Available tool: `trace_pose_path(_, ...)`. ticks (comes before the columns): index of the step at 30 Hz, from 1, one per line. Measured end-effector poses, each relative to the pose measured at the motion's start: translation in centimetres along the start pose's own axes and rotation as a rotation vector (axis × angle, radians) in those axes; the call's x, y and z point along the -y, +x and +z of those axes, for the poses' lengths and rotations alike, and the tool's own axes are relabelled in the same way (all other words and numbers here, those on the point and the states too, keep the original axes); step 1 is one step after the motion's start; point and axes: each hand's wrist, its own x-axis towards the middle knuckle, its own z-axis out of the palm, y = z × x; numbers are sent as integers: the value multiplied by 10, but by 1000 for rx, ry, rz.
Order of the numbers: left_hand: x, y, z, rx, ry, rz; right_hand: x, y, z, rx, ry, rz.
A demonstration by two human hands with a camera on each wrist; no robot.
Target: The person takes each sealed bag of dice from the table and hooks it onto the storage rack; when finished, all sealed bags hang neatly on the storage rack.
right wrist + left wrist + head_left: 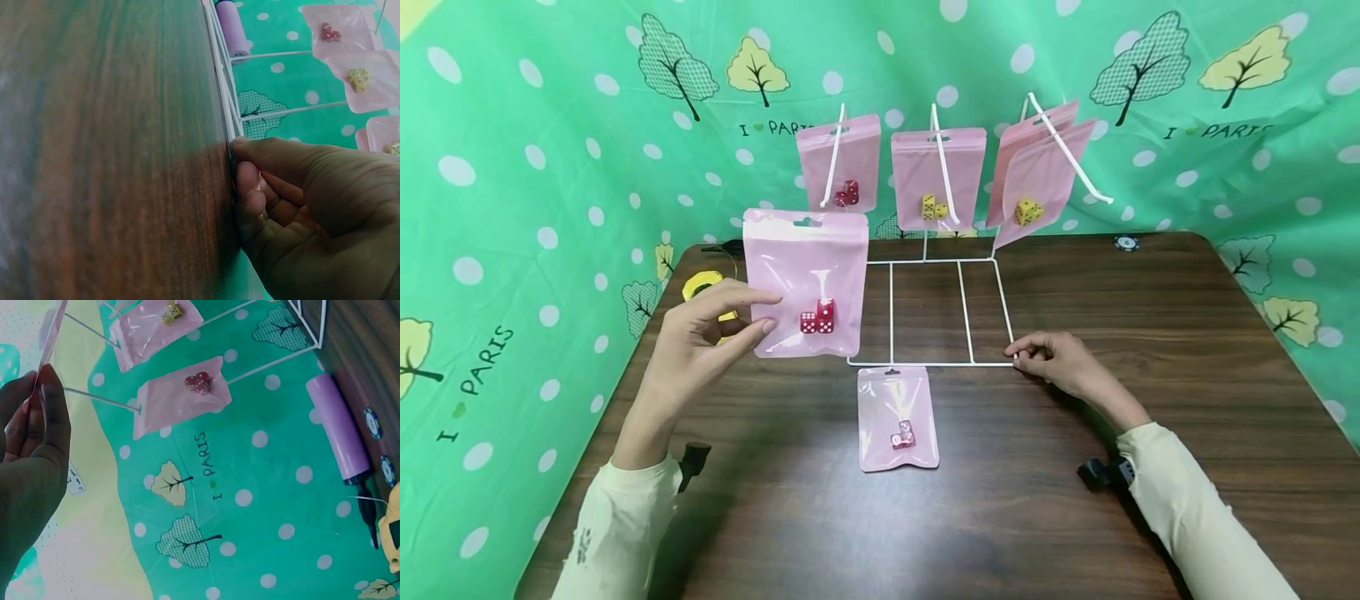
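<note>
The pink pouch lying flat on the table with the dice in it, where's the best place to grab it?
Probably the top edge of the flat pouch, near its hang hole, pinched from above on the far side: it lies flat, the dice weigh the bottom, and the top strip is bare.

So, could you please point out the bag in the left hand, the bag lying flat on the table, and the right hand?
Held bag (806, 279), head view, middle of its pink front.
Flat bag (897, 412), head view, its middle.
Right hand (1060, 362), head view, back of the hand.
</note>
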Motion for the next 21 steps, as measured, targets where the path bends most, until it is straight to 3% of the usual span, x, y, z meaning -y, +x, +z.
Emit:
trace_pose_path(9, 11, 18, 11, -21, -9, 16, -2, 0, -1, -4, 4, -1)
trace_pose_path(21, 40, 41, 18, -67, -6, -39, -2, 0, 1, -11, 0, -11)
